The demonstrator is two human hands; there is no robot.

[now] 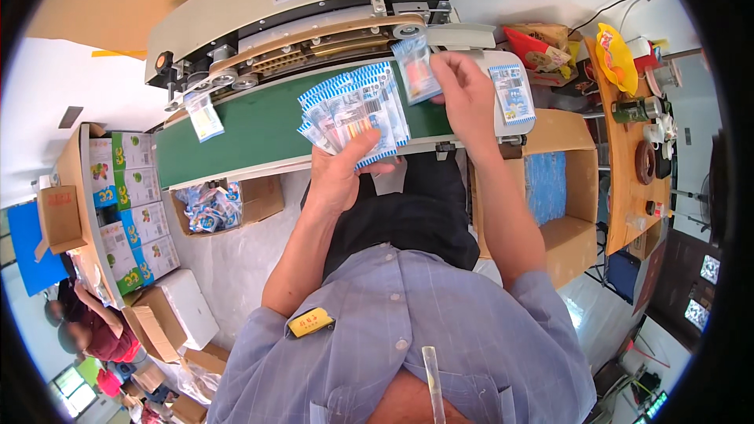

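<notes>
My left hand (343, 166) is closed on a fanned stack of small blue-and-white packets (357, 114), held over the green conveyor belt (259, 137). Between the thumb and fingers of my right hand (463, 94) is a single packet (416, 71), slightly blurred, its top edge close to the rollers of the band sealing machine (314, 20). Another packet (204, 118) hangs from the machine at the left end of the belt. On the light surface right of my right hand lies one more packet (512, 94).
A cardboard box of sealed packets (212, 208) stands below the belt's left part. To the right is an open carton with a blue liner (546, 188), beside a wooden table (609, 149). Stacked printed boxes (133, 204) stand left. Another person (94, 322) is at far left.
</notes>
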